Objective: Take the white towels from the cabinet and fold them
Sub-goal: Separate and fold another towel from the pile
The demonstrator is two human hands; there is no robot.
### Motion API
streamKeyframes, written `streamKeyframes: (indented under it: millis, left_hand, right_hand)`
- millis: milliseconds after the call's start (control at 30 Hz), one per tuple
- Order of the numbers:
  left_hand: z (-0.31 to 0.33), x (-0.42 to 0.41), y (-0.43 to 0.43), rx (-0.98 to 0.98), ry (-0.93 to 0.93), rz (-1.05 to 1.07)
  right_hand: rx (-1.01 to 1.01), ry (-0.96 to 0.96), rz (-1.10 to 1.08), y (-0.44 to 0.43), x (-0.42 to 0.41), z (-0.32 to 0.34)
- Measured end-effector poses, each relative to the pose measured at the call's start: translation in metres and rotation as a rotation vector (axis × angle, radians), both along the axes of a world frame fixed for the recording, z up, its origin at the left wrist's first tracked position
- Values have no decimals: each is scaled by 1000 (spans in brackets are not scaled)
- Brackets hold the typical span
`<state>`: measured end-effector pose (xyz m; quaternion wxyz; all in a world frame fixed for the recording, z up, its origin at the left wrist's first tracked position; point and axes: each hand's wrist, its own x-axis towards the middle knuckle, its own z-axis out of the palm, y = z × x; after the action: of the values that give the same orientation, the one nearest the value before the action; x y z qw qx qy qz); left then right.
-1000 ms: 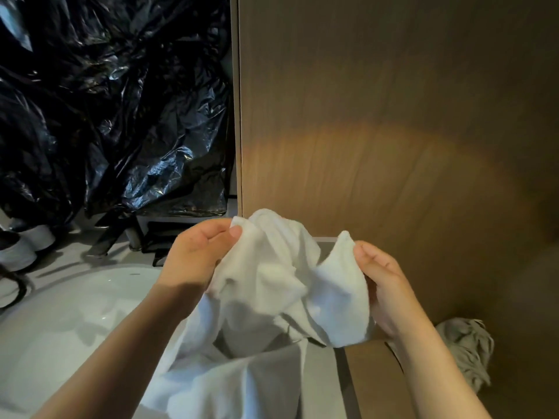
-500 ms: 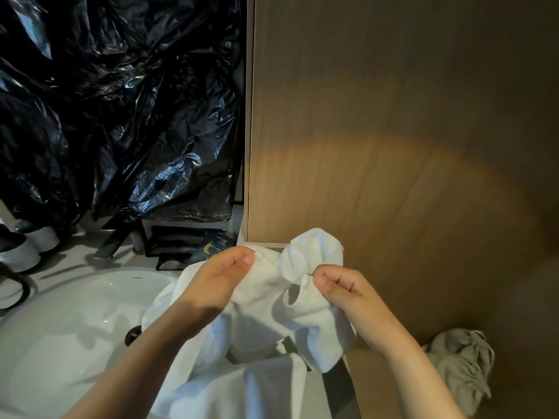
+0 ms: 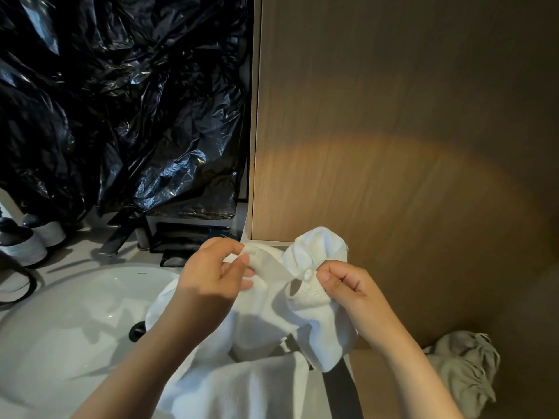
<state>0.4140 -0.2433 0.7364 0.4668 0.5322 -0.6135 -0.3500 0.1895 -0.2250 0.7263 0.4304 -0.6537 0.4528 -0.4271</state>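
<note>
By the round white basin (image 3: 60,328) at eight o'clock, left hand (image 3: 208,276) and right hand (image 3: 348,291) pinch a white terry towel (image 3: 266,322). It looks soft and limp; better take its corners.

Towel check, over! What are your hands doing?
Left hand and right hand pinch white towel. Bunched, not yet folded. Grey cloth lies apart, right.

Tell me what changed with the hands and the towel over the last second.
The right hand moved in toward the left hand, closing the gap, and the white towel bunched up between them. Both hands kept hold of it; nothing was let go. The grey cloth and the sink stayed put.
</note>
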Motion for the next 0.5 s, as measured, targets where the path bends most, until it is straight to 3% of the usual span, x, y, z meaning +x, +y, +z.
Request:
streamKeyframes:
  millis: [200,333,500]
  left_hand:
    - [-6,-4,-7,-11,-102,-4]
    - [-22,-3,-12,52,-124,4]
    - [-31,-2,-18,101,-124,87]
  right_hand:
    - [25,12,-356,-21,-20,-30]
    - [373,-220,-490,-48,-47,-55]
    - [686,-484,-443,-72,-57,-79]
